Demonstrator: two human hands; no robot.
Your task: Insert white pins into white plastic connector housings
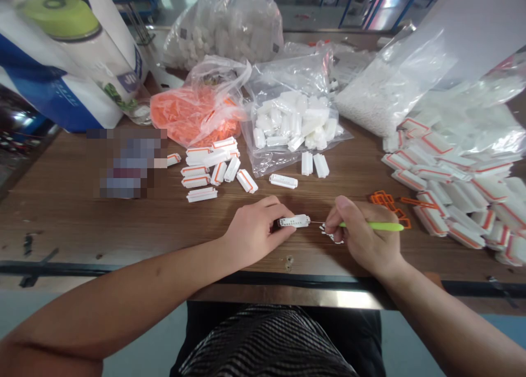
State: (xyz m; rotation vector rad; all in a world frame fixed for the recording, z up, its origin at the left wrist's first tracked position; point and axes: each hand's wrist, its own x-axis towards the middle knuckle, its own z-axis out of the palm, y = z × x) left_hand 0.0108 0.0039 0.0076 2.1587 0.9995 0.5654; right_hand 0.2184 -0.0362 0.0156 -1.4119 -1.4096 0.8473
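Between the thumb and fingers of my left hand (257,229) is a white plastic housing (295,221) with rows of small dark holes along its face. My right hand (367,237) grips a thin tool with a bright green handle (384,226), held like a pen. Its slim metal shaft points left and reaches the right end of the housing; whether the tip touches cannot be made out. Small white pieces (332,234) lie on the table beneath my right fingers. A similar white housing (283,181) lies just beyond my left hand.
Orange frames (386,201) lie right of my right hand, beside a heap of white housings with orange strips (447,190). More housings (213,160) lie left of centre. Behind stand bags of orange parts (197,114), white parts (293,119) and white granules (386,86). A green-lidded bottle (66,21) stands far left.
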